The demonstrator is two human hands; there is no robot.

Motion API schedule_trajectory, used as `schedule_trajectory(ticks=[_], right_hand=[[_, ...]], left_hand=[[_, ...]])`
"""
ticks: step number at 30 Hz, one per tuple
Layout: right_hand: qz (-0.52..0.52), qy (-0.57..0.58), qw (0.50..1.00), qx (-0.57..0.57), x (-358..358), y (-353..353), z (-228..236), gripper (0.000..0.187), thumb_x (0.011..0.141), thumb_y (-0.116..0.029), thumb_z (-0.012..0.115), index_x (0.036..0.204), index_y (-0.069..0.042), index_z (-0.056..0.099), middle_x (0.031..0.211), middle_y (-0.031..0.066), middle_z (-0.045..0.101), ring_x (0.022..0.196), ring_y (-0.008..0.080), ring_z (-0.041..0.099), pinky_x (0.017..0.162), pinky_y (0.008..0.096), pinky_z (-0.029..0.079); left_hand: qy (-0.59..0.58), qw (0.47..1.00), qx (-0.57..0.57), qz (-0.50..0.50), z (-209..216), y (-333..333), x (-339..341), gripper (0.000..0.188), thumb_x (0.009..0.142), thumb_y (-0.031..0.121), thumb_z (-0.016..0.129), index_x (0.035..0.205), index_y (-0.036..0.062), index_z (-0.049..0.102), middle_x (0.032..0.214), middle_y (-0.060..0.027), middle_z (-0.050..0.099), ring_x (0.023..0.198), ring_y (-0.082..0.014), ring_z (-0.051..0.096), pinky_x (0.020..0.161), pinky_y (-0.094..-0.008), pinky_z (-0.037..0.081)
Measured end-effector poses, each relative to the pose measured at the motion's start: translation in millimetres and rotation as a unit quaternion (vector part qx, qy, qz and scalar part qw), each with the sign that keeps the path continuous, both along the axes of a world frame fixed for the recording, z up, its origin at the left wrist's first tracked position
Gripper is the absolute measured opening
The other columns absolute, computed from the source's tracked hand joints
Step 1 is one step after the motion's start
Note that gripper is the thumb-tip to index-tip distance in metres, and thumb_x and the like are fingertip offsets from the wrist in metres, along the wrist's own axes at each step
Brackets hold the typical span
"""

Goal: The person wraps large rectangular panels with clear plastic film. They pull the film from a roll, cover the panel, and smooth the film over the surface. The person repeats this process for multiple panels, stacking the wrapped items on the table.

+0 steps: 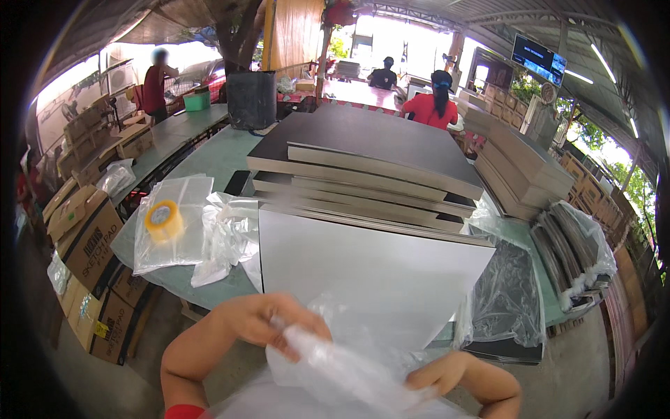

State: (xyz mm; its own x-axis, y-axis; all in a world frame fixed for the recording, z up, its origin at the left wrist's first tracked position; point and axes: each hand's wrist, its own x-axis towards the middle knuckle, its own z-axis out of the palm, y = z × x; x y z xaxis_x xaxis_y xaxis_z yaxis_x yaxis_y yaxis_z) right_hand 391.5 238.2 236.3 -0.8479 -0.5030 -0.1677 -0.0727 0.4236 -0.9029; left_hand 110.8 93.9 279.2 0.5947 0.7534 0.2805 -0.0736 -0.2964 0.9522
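Close in front of me, a clear plastic bag (342,359) is bunched and partly blurred by motion. My left hand (283,325) pinches its upper left part, the fingers closed on the film. Lower down on the right, my right hand (440,373) grips the bag's other side, its fingertips partly hidden by the plastic. Just beyond both hands a large white board (370,276) leans toward me from the front of the stack. Behind it rises a stack of dark-covered boards (377,143) with pale edges.
Left on the green table (202,157) lie flat plastic bags (192,188) and a tape roll (162,215). Wrapped dark boards (506,300) lie right, near a bagged bundle (572,248). Cardboard boxes (91,241) stand left. A person in red (433,108) sits beyond the stack.
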Motion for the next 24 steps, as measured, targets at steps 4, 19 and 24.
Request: schedule_trajectory(ticks=[4,19,24], right_hand=[[-0.190,-0.148,0.837,0.491,15,18,34,0.027,0.075,-0.013,0.046,0.098,0.000,0.051,0.100,0.0161,0.053,0.082,0.0285,0.055,0.069,0.0374,0.045],[-0.472,-0.105,0.572,0.662,66,4,116,0.019,0.067,-0.012,0.053,0.081,0.000,0.055,0.082,0.0125,0.055,0.083,0.0254,0.053,0.076,0.0336,0.043],[-0.413,0.317,0.592,0.616,75,18,101,0.017,0.072,-0.012,0.052,0.087,-0.003,0.055,0.092,0.0147,0.055,0.091,0.0281,0.052,0.078,0.0342,0.041]], left_hand=[[0.393,0.915,0.020,-0.088,1,-19,36,0.009,0.074,0.006,0.053,0.077,-0.0014,0.053,0.077,-0.0129,0.057,0.073,-0.0290,0.056,0.064,-0.0331,0.044],[0.561,0.760,0.297,0.137,20,-42,42,0.024,0.070,0.013,0.051,0.092,0.0040,0.054,0.087,-0.0126,0.055,0.081,-0.0271,0.056,0.064,-0.0356,0.046],[0.632,0.768,0.039,0.096,4,-29,24,0.027,0.074,0.021,0.050,0.095,0.0054,0.055,0.086,-0.0119,0.058,0.076,-0.0284,0.056,0.066,-0.0364,0.046]])
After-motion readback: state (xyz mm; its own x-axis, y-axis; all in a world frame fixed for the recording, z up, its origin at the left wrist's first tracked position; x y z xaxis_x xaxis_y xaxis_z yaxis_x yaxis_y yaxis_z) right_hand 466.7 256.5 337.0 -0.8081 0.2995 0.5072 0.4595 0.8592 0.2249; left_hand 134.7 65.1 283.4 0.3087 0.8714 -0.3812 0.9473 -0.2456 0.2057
